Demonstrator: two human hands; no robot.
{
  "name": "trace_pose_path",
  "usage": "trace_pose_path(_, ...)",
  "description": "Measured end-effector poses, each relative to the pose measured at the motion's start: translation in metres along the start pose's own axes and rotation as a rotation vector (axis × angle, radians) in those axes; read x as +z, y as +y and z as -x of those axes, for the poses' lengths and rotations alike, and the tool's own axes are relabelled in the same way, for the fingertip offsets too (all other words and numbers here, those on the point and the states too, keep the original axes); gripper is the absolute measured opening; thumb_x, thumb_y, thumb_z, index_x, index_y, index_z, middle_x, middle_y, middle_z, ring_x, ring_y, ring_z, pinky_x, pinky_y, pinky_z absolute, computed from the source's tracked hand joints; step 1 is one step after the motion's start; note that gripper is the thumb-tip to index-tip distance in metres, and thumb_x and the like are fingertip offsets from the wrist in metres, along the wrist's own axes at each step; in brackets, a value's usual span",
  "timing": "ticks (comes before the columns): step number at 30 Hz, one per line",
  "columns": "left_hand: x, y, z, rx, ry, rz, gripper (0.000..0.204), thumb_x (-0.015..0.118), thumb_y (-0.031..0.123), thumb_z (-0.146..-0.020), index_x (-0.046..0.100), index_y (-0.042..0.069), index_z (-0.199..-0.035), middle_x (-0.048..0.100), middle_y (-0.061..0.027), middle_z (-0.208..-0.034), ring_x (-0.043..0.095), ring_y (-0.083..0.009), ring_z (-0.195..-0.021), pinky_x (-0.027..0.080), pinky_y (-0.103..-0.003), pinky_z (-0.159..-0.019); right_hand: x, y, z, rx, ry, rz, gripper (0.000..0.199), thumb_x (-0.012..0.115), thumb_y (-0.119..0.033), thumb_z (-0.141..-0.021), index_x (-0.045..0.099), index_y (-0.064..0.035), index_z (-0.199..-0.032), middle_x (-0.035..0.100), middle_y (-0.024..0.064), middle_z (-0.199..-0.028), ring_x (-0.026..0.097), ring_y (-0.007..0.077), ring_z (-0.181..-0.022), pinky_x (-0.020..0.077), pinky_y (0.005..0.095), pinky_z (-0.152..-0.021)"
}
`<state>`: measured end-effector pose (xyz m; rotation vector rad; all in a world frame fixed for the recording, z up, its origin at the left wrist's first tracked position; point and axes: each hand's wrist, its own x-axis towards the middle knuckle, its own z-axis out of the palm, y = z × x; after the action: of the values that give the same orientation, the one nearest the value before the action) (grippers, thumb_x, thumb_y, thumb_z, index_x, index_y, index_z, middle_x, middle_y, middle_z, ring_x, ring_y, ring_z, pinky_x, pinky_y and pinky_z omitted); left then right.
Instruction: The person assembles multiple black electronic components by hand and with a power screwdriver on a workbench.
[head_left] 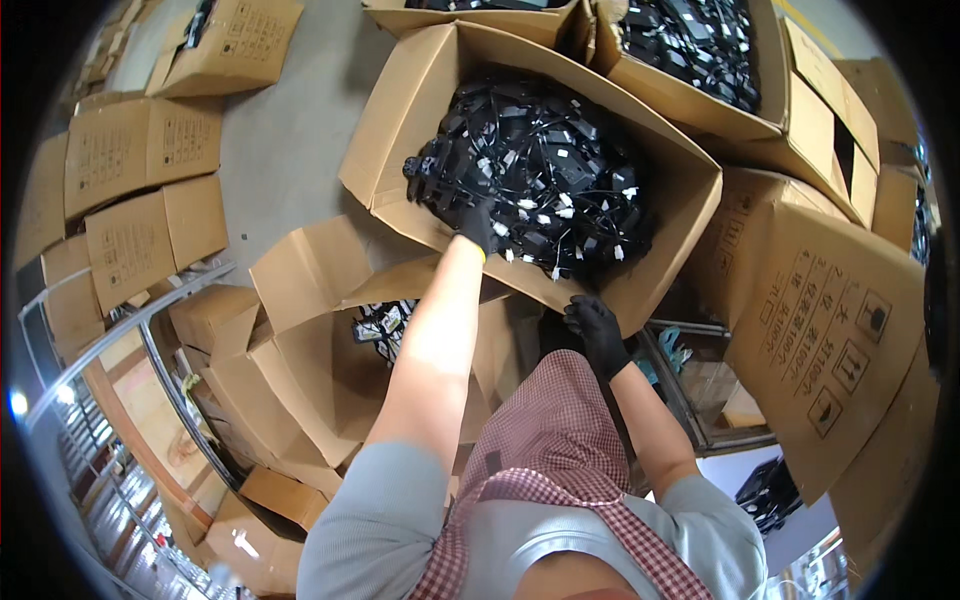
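A large open cardboard box [400, 120] stands in front of me, holding a heap of black plastic parts [545, 160] with black cables and small white connectors. My left hand [478, 225], in a black glove, reaches over the near wall into the heap. Its fingers blend into the dark parts, so what they hold, if anything, is hidden. My right hand [598, 335], also black-gloved, is at the box's near rim toward the right. Its fingers are curled on the cardboard edge.
Another open box [310, 370] with parts inside sits below my left forearm. More filled boxes [700, 115] stand at the far right. A tall printed carton [820, 310] is on the right. Flattened-looking cartons [140, 150] and a metal rail [110, 335] lie to the left.
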<state>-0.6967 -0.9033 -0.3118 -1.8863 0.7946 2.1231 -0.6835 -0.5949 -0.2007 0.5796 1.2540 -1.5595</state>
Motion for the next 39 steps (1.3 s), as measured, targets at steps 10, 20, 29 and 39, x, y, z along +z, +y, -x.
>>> trace_pose_path(10,-0.164,-0.175,0.197,0.823,-0.348,-1.310,0.026,0.051,0.018,-0.098,0.061,0.004,-0.118,0.061,-0.0092,-0.119,0.059,-0.0230,-0.107,0.048,-0.031,-0.091,0.168,0.009,0.191,-0.684,-0.964,0.533,0.024,0.053,-0.017,-0.101,0.065,-0.0021,-0.114,0.064,0.0091,-0.118,0.058,0.0220,-0.113,0.0446,0.0342,-0.099)
trace_pose_path(20,-0.128,-0.318,0.311,0.953,-1.217,-1.646,0.032,0.052,0.022,-0.098,0.059,0.003,-0.122,0.061,-0.0108,-0.121,0.057,-0.0238,-0.112,0.046,-0.032,-0.096,0.281,0.124,0.515,-1.456,-1.422,0.546,0.027,0.060,-0.028,-0.096,0.067,-0.0026,-0.099,0.066,0.0138,-0.097,0.061,0.0258,-0.092,0.0461,0.0376,-0.080)
trace_pose_path(29,-0.103,-0.596,0.418,0.575,-2.132,-1.920,0.037,0.053,0.025,-0.097,0.057,0.001,-0.126,0.060,-0.0122,-0.124,0.055,-0.0246,-0.117,0.044,-0.033,-0.100,0.104,0.190,0.670,-1.651,-0.682,0.772,0.026,0.064,-0.025,-0.093,0.066,-0.0001,-0.098,0.065,0.0087,-0.092,0.059,0.0220,-0.083,0.0472,0.0338,-0.072)
trace_pose_path(39,-0.130,-0.746,0.468,0.404,-2.284,-2.119,0.043,0.054,0.028,-0.097,0.054,-0.001,-0.130,0.059,-0.0137,-0.127,0.054,-0.0254,-0.121,0.042,-0.034,-0.104,-0.037,0.337,0.846,-1.759,-0.681,0.934,0.026,0.068,-0.022,-0.090,0.064,0.0026,-0.096,0.064,0.0029,-0.086,0.057,0.0177,-0.074,0.0484,0.0297,-0.064)
